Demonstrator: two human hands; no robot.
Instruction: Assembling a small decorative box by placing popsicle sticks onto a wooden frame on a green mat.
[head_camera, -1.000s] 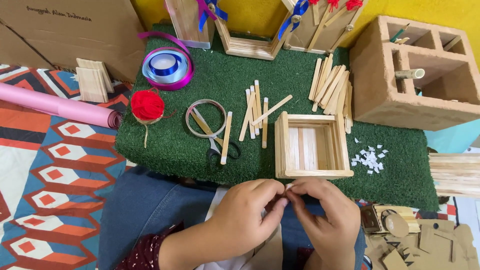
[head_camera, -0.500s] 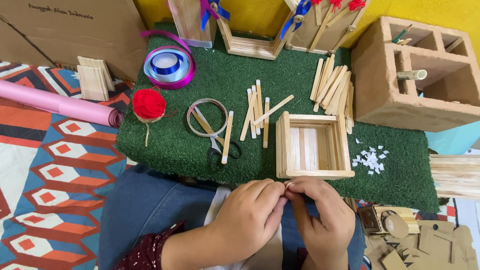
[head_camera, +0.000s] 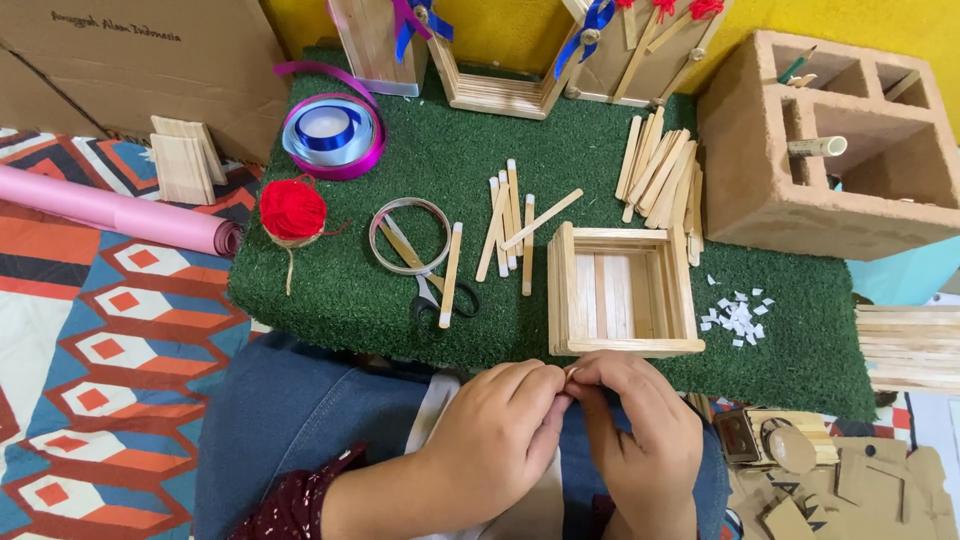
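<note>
Both hands pinch something tiny over the lap, just below the stick box.

Head view: left hand (head_camera: 495, 440) and right hand (head_camera: 640, 435) meet fingertip to fingertip, closed on a small piece too hidden to identify. The box (head_camera: 622, 290) sits at the green mat's (head_camera: 800, 350) near edge, within easy reach; loose sticks (head_camera: 510, 225), scissors (head_camera: 435, 295) and paper bits (head_camera: 735, 315) lie alongside.

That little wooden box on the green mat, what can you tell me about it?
The wooden box is a square, open-topped frame built from flat, pale craft sticks stacked into low walls, with a slatted stick floor. It sits flat on the green mat near its front edge, empty inside. Loose sticks lie just behind it; both hands work just in front, not touching it.
</note>
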